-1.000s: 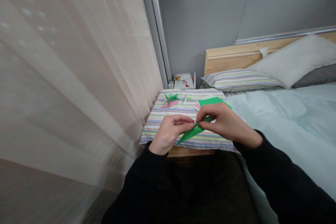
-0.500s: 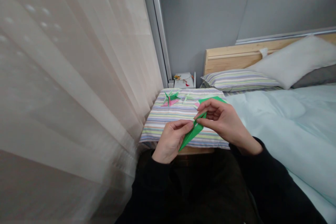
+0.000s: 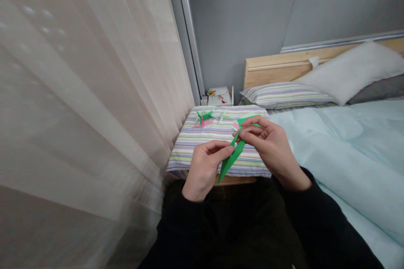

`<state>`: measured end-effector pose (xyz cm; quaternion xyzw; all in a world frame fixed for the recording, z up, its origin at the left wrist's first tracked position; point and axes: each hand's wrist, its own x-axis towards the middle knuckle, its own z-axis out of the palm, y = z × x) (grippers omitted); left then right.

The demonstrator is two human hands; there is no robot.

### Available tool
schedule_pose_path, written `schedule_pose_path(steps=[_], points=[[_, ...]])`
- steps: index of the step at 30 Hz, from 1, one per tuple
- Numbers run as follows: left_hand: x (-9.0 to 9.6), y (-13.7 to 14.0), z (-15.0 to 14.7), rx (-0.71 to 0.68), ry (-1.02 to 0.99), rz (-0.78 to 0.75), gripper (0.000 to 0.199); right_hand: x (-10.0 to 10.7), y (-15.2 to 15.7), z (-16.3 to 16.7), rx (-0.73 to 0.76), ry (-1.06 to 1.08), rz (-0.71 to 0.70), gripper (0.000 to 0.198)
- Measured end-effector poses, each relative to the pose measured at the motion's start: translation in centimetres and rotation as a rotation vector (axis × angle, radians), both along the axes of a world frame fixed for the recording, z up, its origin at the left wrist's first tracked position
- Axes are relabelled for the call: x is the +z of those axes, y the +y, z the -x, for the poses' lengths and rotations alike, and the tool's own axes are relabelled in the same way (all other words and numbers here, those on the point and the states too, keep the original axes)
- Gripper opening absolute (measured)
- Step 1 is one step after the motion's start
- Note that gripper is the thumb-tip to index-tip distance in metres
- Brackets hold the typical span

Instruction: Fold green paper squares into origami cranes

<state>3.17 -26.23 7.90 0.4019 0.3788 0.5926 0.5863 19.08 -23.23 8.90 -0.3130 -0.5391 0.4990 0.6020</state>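
Between my two hands, above the near edge of the striped cloth [image 3: 189, 151], is a folded piece of green origami paper [image 3: 232, 159], long and pointed, its tip slanting down toward me. My left hand [image 3: 205, 166] pinches its left edge between thumb and fingers. At the upper end my right hand [image 3: 267, 145] pinches the paper with thumb and forefinger, covering part of it. Behind the right hand lies more green and pink paper [image 3: 236, 125], partly hidden. A green and pink folded paper crane [image 3: 203, 119] sits at the cloth's back left.
A pale green paper figure [image 3: 224, 116] lies at the cloth's back. Beyond stands a white box [image 3: 219, 96] with small colourful items. A sheer curtain [image 3: 126, 92] hangs close on the left; a bed with a light blue quilt [image 3: 353, 147] is on the right.
My right hand has moved slightly up along the green paper, and the gap between its folded edges looks different. My left hand keeps its pinch. The view has shifted slightly.
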Motion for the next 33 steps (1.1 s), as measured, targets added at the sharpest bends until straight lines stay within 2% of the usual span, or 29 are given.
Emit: schedule_pose_path(steps=[4,5,9,15,24,28,33], points=[[-0.1,0.1,-0.3,0.085,0.015,-0.111,0.016,-0.5,-0.1,0.6,0.031,0.077,0.018,0.05],[-0.2,0.2,-0.4,0.098,0.019,-0.126,0.016,-0.6,-0.1,0.7,0.059,0.061,0.023,0.05],[-0.4,0.3,-0.5,0.106,0.024,-0.167,0.016,-0.9,-0.3,0.9,0.188,-0.019,0.018,0.021],[-0.2,0.1,-0.5,0.031,-0.005,-0.163,0.014,-1.0,-0.4,1.0,0.14,-0.005,0.02,0.023],[-0.2,0.3,-0.3,0.03,-0.008,-0.139,0.016,-0.5,-0.4,1.5,0.116,0.142,0.099,0.022],[-0.2,0.2,-0.1,-0.032,-0.006,-0.107,0.019,-0.4,-0.1,1.4,0.075,0.089,0.055,0.021],[-0.3,0.2,0.0,-0.044,0.021,-0.114,0.021,-0.4,-0.3,1.1,0.075,0.017,0.043,0.022]])
